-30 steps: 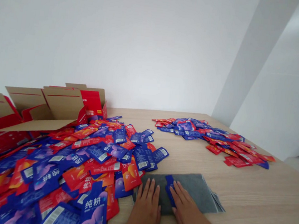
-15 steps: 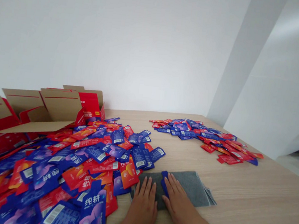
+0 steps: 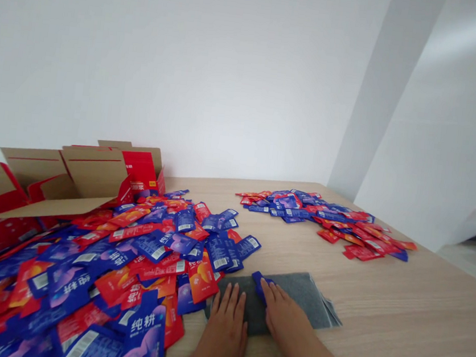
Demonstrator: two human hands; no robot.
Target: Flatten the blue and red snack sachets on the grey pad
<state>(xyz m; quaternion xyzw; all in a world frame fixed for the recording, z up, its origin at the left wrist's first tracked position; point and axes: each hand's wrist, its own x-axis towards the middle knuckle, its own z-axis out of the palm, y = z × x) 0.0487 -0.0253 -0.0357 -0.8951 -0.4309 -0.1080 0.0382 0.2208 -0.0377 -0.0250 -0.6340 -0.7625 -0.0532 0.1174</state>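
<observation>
My left hand [image 3: 225, 329] lies palm down with its fingers stretched out, on the left end of a flat grey sheet [image 3: 303, 300]. Layered, pale edges show at the sheet's right end; whether it is cloth or a stack of bags I cannot tell. On the sheet's middle, my right hand [image 3: 285, 315] has its fingers drawn together over a small blue pouch [image 3: 259, 284], whose far end sticks out past the fingertips. The right thumb is hidden. Close to my left hand spreads a big heap of red and blue pouches [image 3: 146, 328].
Several open red cardboard boxes [image 3: 92, 172] stand at the back left, flaps up, behind the heap. A smaller pile of red and blue pouches [image 3: 303, 209] lies toward the far right of the wooden table [image 3: 397, 328]. A white wall [image 3: 249, 76] rises behind.
The fingers of my right hand, spread flat over the blue pouch before, are now bent and closer together on it. My left hand stays on the grey sheet. The view has shifted slightly.
</observation>
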